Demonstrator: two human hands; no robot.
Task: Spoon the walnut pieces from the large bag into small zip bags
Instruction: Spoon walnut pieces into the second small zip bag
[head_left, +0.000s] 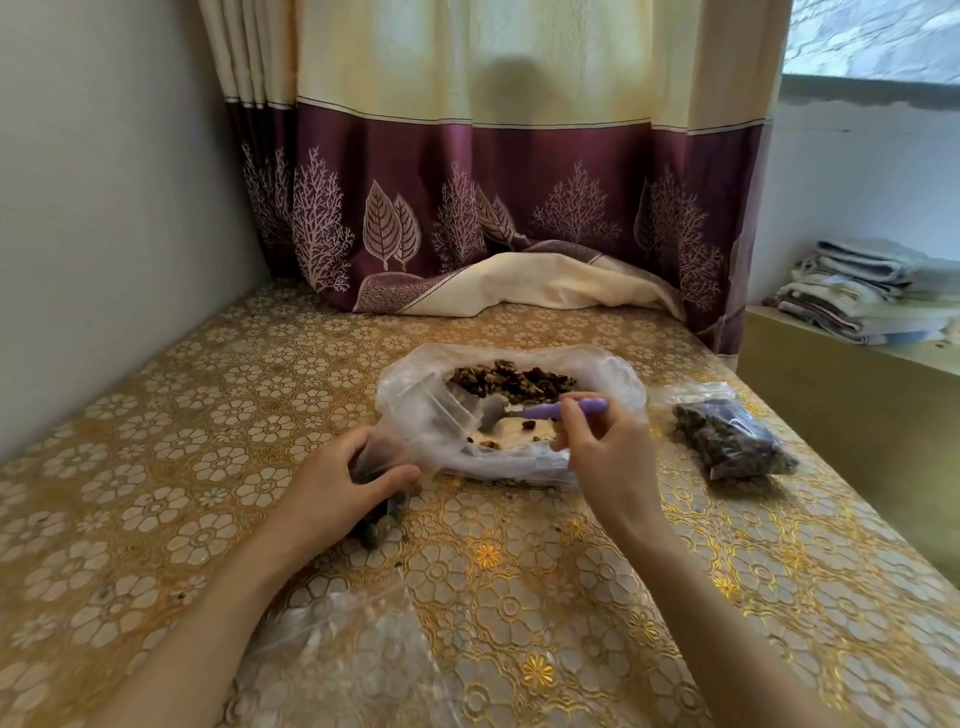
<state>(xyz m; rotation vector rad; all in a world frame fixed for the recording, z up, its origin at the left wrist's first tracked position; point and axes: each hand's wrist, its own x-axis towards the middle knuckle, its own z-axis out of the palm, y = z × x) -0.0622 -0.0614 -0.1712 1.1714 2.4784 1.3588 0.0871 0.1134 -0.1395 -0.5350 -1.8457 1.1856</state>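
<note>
while the right hand (608, 457) works inside the large bag (511, 410), its fingers are curled round the purple spoon (550, 409), with the bowl end pointing left into the bag. the large bag lies open in the middle of the table (675, 597), its mouth facing near, so the spoon can get in easily. most walnut pieces (511, 382) sit at the far end of it, and a few crumbs lie nearer.

the left hand (343, 478) grips a small zip bag (382, 512) just left of the large bag, probably to keep it close and ready for the next spoonful. its fingers and thumb wrap round the bag's top.

a filled small bag (732, 439) lies to the right, out of the way. an empty zip bag (343, 644) waits near, between the arms.
</note>
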